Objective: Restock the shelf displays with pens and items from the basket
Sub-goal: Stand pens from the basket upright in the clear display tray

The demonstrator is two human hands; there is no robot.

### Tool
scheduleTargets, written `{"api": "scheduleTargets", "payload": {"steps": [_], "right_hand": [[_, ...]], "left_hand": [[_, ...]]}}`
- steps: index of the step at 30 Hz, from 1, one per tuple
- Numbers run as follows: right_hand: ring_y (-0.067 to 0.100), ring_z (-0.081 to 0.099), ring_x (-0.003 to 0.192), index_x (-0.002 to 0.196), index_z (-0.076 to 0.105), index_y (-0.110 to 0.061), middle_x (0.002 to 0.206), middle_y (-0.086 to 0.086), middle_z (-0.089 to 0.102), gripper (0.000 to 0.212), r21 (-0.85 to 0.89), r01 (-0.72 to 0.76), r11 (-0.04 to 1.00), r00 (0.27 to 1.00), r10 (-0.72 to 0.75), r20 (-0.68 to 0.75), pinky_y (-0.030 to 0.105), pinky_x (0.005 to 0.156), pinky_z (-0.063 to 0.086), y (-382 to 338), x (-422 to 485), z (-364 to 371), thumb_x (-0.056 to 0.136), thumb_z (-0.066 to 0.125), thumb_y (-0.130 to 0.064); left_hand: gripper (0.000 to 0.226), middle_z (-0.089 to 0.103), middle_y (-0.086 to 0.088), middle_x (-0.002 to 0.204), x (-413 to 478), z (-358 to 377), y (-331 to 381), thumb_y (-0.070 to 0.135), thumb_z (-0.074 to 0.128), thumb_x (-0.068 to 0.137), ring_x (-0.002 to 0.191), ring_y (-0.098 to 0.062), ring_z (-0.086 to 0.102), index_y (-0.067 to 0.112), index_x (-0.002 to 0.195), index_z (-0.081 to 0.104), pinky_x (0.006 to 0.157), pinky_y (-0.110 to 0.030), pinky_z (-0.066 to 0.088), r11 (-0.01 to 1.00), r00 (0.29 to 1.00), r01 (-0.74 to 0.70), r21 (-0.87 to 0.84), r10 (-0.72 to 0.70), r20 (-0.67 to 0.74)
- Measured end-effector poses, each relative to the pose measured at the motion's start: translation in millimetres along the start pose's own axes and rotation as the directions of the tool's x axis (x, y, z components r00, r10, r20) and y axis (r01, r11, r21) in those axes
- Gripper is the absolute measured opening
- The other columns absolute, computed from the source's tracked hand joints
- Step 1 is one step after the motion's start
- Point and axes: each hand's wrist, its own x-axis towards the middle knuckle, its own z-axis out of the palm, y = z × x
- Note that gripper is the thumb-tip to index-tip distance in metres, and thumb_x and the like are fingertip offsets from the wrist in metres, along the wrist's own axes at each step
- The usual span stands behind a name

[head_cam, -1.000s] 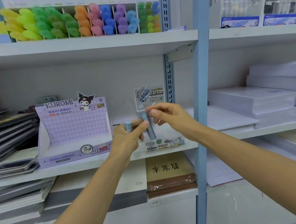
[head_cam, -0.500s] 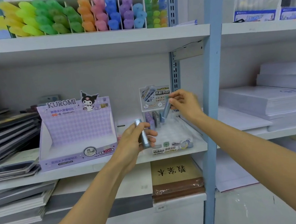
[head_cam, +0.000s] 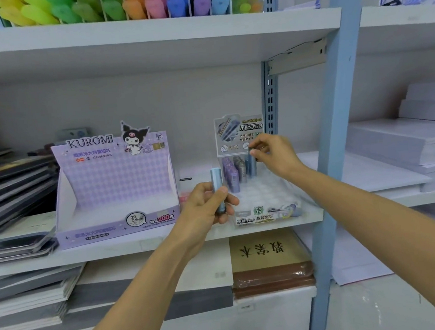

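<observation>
My left hand (head_cam: 204, 206) grips a light blue lead tube (head_cam: 217, 188), held upright in front of the middle shelf. My right hand (head_cam: 273, 154) pinches the top of another blue tube (head_cam: 251, 165) that stands upright in the clear slotted display tray (head_cam: 265, 200). Several purple and grey tubes (head_cam: 231, 172) stand in the tray's back rows; its front slots are bare. The basket is not in view.
An empty purple Kuromi display box (head_cam: 115, 190) stands left of the tray. Notebooks (head_cam: 11, 184) are stacked far left, paper reams (head_cam: 405, 144) right of the blue upright post (head_cam: 339, 116). Coloured highlighters (head_cam: 126, 3) fill the shelf above; a brown-wrapped book (head_cam: 269, 263) lies below.
My right hand carried its blue tube from beside my left hand back to the tray and stood it among the back rows. My left hand turned its tube upright. The view moved closer.
</observation>
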Motion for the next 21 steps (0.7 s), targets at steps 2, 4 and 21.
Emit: {"api": "scheduleTargets", "payload": {"steps": [2,4,21], "right_hand": [[0.022,0.065,0.088,0.105,0.068,-0.005,0.094,0.008,0.067,0.016,0.021,0.001,1.000,1.000,-0.001,0.015,0.034,0.084,0.057,1.1,-0.2,1.1,0.089,0.066,-0.006],[0.021,0.065,0.086,0.103,0.067,-0.005,0.092,0.007,0.066,0.014,0.028,-0.010,1.000,0.999,0.009,0.039,0.036,0.084,0.057,3.7,-0.1,1.4,0.090,0.065,-0.005],[0.017,0.067,0.100,0.123,0.064,-0.019,0.118,-0.002,0.067,0.031,0.523,0.032,0.852,0.910,-0.242,0.337,0.031,0.084,0.056,-37.7,-38.1,-27.6,0.092,0.064,-0.023]], "left_hand": [[0.021,0.069,-0.006,0.085,-0.2,0.2,-0.9,0.020,0.051,0.100,0.066,-0.012,0.060,0.005,0.115,0.049,0.056,-0.022,0.047,1.000,1.000,0.007,-0.015,-0.007,0.007],[0.020,0.068,-0.008,0.088,-1.1,-0.5,-1.1,0.017,0.053,0.099,0.067,-0.013,0.061,0.004,0.114,0.050,0.056,-0.022,0.047,1.000,1.000,0.009,-0.026,-0.008,0.009],[0.018,0.066,-0.009,0.072,-10.0,1.5,15.5,0.014,0.064,0.092,0.063,-0.017,0.053,0.008,0.109,0.065,0.054,-0.019,0.045,0.997,1.000,-0.010,0.080,0.010,-0.007]]}}
